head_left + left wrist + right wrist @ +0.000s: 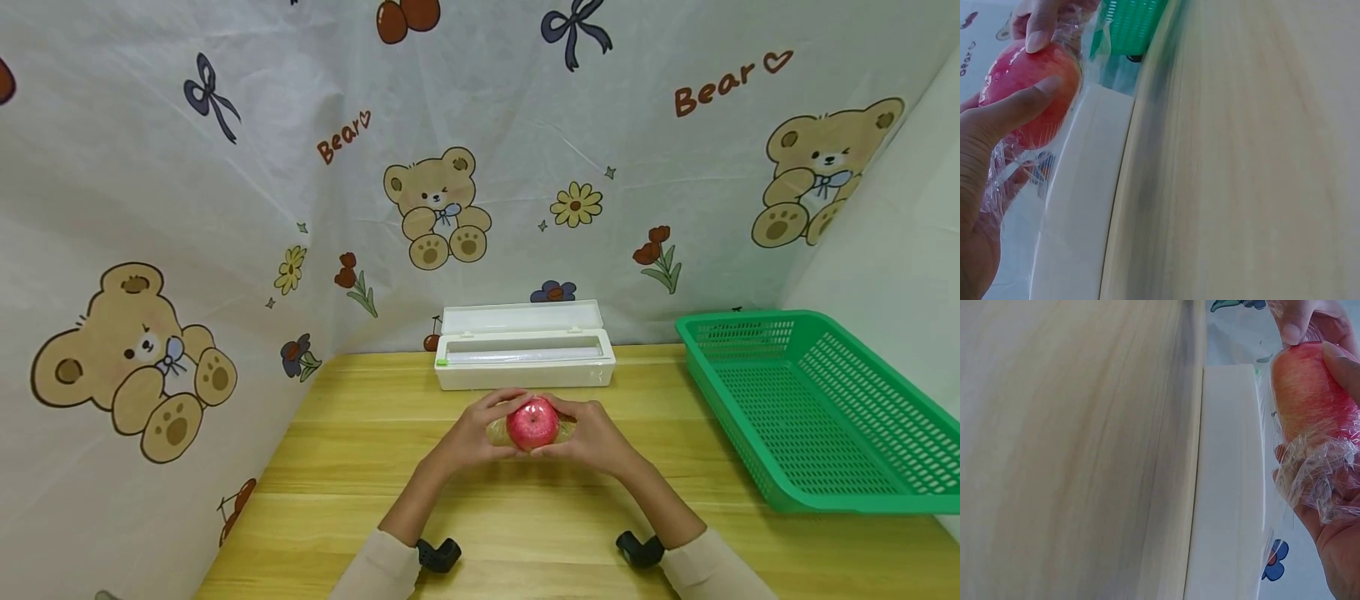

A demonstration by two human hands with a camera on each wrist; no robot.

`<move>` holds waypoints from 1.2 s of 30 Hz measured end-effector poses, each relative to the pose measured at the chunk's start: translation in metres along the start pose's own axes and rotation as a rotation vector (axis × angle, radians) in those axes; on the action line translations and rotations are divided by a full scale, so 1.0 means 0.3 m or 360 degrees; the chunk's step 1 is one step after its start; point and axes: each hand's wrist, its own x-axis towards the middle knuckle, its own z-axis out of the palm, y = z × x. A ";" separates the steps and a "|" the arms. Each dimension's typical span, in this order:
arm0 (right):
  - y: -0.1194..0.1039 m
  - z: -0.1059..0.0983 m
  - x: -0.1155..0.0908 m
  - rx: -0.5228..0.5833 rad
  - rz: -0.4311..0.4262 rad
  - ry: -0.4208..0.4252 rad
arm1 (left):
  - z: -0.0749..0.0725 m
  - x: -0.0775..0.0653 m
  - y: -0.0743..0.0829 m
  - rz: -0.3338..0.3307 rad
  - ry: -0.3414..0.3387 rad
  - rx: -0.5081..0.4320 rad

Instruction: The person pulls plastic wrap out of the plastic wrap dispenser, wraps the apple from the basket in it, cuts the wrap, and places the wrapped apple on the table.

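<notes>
A red apple wrapped in clear cling film is held between both hands above the wooden table. My left hand grips its left side, with the thumb pressed on the skin. From the other side my right hand grips it too. Film is stretched shiny over the fruit and bunches into loose, crinkled ends beside it, in both wrist views. Just behind the hands stands a white cling film box, its lid raised and a roll visible inside.
A green plastic basket with perforated walls stands at the right of the table. Behind the box hangs a white cloth printed with bears and flowers, which also borders the left side.
</notes>
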 end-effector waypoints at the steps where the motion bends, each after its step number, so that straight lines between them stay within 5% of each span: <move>1: -0.001 0.000 0.000 0.0003 0.0005 0.0000 | 0.000 0.000 0.001 -0.0002 -0.0008 0.0001; 16: -0.004 0.001 -0.002 0.0030 0.0041 0.0000 | 0.009 -0.004 0.000 -0.0030 -0.0053 0.0049; 36: -0.010 -0.007 0.001 0.0069 0.0063 -0.0020 | 0.015 -0.004 0.015 0.0073 0.0017 0.0351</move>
